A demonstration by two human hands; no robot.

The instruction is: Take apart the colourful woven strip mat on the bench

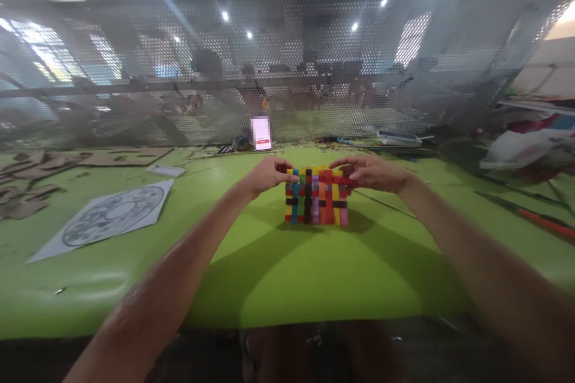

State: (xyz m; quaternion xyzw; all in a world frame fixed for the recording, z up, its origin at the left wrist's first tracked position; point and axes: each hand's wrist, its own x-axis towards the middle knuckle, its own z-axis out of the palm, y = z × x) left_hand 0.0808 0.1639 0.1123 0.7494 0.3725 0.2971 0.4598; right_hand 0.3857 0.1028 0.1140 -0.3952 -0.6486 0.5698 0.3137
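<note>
A small box woven from colourful strips (315, 200) stands upright on the green table, its front a checker of blue, green, black, purple, orange, red, yellow and pink. At its upper left corner my left hand (269, 176) pinches the rim between thumb and fingers. On the opposite side, my right hand (372, 173) is closed at the upper right edge, where a red strip (340, 181) runs out of the weave to the thumb. The fingertips behind the box are partly hidden.
A sheet with a printed ring pattern (119, 210) lies left, near brown cardboard scraps (36, 176). A lit phone (261, 133) leans against the perforated metal screen (305, 96). Right are a white tray (399, 138), a plastic bag (525, 149) and a long orange-and-dark tool (539, 219).
</note>
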